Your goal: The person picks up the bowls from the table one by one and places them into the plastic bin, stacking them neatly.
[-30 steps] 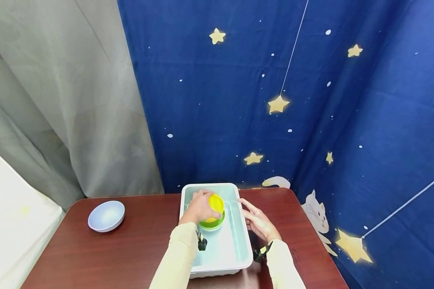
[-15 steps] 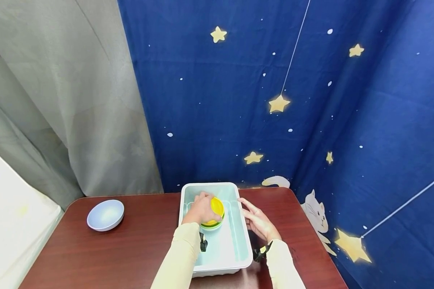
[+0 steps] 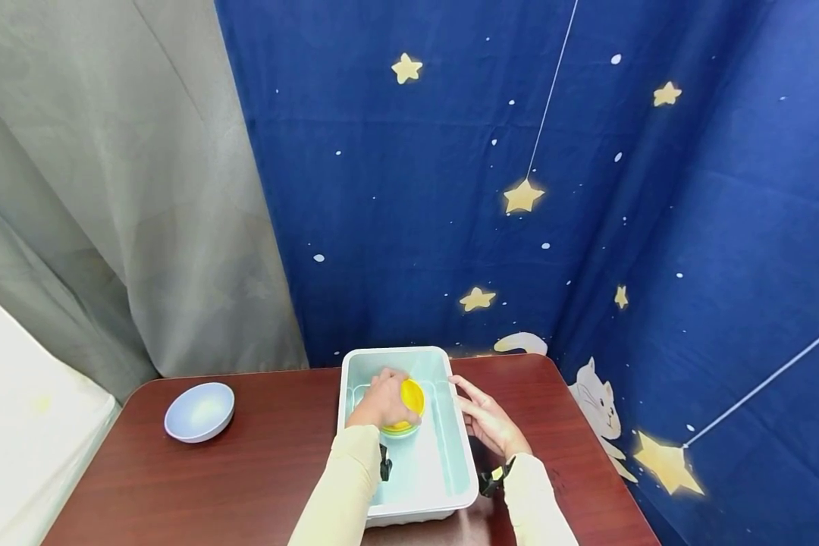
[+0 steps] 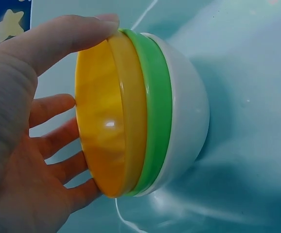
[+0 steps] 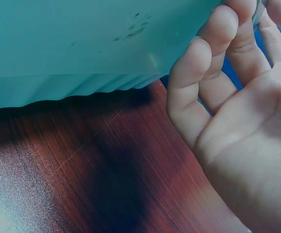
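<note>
There are four bowls. Three of them sit one inside another in the far half of the one tub (image 3: 416, 478): the yellow bowl (image 4: 101, 116) is in the green bowl (image 4: 157, 111), and the green bowl is in the white bowl (image 4: 191, 107). The blue bowl (image 3: 200, 412) is by itself, off to the left on the table (image 3: 259, 470), well apart from the tub.

There are two hands. The left hand (image 3: 385, 398) reaches into the tub and holds the yellow bowl by its rim. Its thumb bends onto one side of the rim, and its four other fingers are spread out and touch the other side, so the hand is wide across the bowl.

The right hand (image 3: 487, 421) is at the right side of the tub. Its fingers are bent a little and loose, and they touch the tub near its top edge. I cannot tell if they press hard.

Two pale sleeves (image 3: 341, 485) cover the arms. Behind the table hang a grey curtain (image 3: 198, 227) and a blue curtain (image 3: 382, 227). The blue one has six clear yellow stars (image 3: 523, 196) and one white cat (image 3: 597, 402).
</note>
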{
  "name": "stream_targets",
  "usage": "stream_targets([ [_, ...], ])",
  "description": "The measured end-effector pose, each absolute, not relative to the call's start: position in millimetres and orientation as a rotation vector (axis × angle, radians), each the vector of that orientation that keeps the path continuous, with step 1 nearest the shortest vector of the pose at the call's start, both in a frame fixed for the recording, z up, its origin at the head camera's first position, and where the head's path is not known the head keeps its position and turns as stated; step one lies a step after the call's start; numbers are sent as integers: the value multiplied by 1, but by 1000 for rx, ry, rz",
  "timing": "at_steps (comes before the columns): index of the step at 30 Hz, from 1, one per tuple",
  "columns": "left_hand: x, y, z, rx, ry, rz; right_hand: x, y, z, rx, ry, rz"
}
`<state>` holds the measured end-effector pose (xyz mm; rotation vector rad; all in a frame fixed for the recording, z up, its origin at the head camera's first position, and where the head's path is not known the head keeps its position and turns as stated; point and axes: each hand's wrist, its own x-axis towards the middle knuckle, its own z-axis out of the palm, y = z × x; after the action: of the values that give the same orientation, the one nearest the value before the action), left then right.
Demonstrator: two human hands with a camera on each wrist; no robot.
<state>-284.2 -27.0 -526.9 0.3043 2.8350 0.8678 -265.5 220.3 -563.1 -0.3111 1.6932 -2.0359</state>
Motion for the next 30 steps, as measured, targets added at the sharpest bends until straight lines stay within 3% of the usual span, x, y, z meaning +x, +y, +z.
stream_targets([
  [30,-283,-32,-508,338,2848,957,-264,218,-561,-270,1736,-2018],
])
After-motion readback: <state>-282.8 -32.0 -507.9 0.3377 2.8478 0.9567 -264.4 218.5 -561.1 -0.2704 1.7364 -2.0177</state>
